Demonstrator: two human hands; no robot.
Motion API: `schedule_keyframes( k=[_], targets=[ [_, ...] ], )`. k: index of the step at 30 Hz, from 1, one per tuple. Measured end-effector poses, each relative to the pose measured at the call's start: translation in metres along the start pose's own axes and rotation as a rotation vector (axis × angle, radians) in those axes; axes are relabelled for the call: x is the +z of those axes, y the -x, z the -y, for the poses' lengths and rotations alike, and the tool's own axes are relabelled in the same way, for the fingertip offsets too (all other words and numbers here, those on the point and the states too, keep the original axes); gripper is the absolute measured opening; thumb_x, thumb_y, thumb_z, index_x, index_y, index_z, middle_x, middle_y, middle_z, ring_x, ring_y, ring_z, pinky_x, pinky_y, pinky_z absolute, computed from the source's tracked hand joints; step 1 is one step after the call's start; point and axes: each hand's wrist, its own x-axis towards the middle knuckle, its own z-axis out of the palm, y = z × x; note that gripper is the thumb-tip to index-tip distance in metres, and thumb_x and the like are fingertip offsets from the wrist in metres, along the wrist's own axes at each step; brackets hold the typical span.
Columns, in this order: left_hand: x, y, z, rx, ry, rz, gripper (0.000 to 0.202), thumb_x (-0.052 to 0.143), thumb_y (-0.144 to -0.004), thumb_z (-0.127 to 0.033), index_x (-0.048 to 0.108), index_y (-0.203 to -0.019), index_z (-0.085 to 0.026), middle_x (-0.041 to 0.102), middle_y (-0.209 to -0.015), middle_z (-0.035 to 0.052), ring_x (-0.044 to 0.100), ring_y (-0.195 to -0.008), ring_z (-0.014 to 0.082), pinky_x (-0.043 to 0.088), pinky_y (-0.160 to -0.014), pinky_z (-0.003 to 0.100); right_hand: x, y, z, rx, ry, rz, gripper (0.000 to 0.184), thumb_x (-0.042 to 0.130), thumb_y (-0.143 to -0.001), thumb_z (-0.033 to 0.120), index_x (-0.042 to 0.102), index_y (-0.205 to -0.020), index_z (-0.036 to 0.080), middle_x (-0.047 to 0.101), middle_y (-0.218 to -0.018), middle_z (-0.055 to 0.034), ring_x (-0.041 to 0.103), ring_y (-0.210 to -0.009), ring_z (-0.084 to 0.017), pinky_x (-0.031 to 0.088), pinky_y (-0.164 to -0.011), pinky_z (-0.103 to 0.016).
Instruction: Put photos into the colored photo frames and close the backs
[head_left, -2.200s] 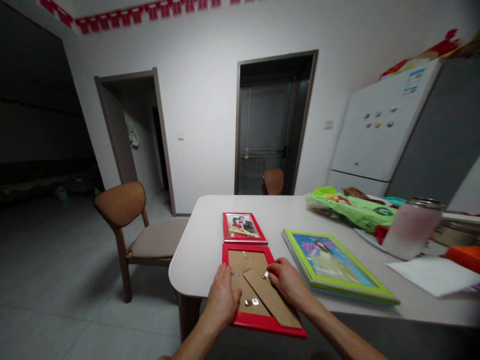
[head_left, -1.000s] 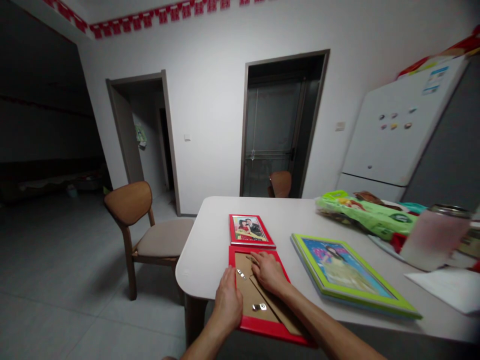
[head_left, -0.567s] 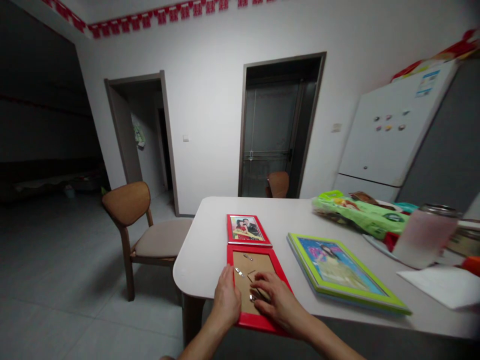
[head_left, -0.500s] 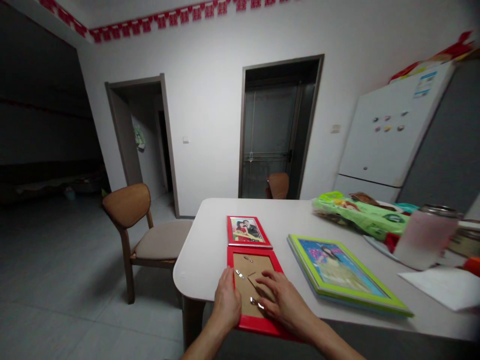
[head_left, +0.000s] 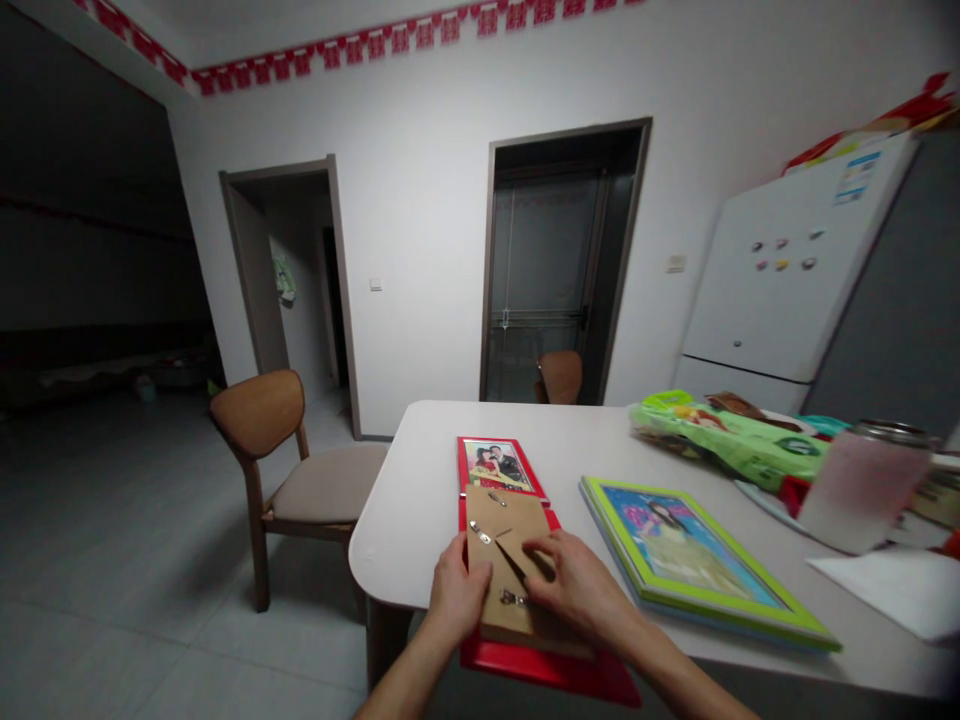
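A brown backing board (head_left: 487,515) with small metal hangers is raised out of a red picture frame (head_left: 525,668) lying face down at the table's near edge. Its stand flap is partly lifted. My left hand (head_left: 459,590) holds the board's left edge, thumb on top. My right hand (head_left: 574,580) has its fingers closed on the flap and the right side of the board; the fingertips are partly hidden. Just beyond lies a second red picture frame (head_left: 499,466), face up with a photo of two people.
Right of my hands, a green picture frame (head_left: 705,540) lies on what looks like another frame on the white table (head_left: 409,470). Farther right are a green plastic package (head_left: 727,435), a pink jar (head_left: 862,490) and white paper (head_left: 892,590). A wooden chair (head_left: 259,415) stands at the left.
The backing board has come up out of the red frame, lifted by both hands. Its flap stands further open, and more of the frame's lower part shows beneath it.
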Motion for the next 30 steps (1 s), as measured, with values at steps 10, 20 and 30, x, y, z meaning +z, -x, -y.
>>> schedule_keyframes(
  k=[10, 20, 30],
  targets=[
    [-0.077, -0.026, 0.024, -0.152, 0.182, -0.064, 0.031, 0.049, -0.066, -0.038, 0.056, -0.082, -0.013, 0.064, -0.07, 0.0028, 0.06, -0.063, 0.0161, 0.044, -0.054, 0.022, 0.001, -0.006, -0.011, -0.011, -0.061, -0.028, 0.039, 0.041, -0.072, 0.035, 0.056, -0.102, 0.013, 0.056, -0.099, -0.0117, 0.052, -0.09, -0.02, 0.036, -0.08, -0.028],
    [-0.115, -0.038, 0.059, -0.235, -0.222, -0.138, 0.024, 0.052, -0.066, -0.022, 0.057, -0.087, -0.012, 0.064, -0.073, 0.0036, 0.059, -0.072, 0.0176, 0.041, -0.06, 0.022, 0.024, -0.002, -0.065, 0.202, 0.197, 0.04, 0.047, 0.04, -0.07, 0.026, 0.043, -0.115, 0.011, 0.059, -0.094, -0.0143, 0.056, -0.083, -0.022, 0.037, -0.069, -0.028],
    [-0.092, -0.017, 0.022, -0.026, -0.549, -0.168, 0.048, 0.05, -0.066, -0.015, 0.043, -0.113, -0.01, 0.048, -0.115, 0.0131, 0.039, -0.11, 0.0216, 0.025, -0.093, 0.03, 0.003, -0.002, -0.05, 0.463, -0.681, 0.048, 0.067, 0.036, -0.065, 0.019, 0.017, -0.129, 0.008, 0.065, -0.072, -0.008, 0.06, -0.057, -0.019, 0.043, -0.054, -0.029]
  ],
)
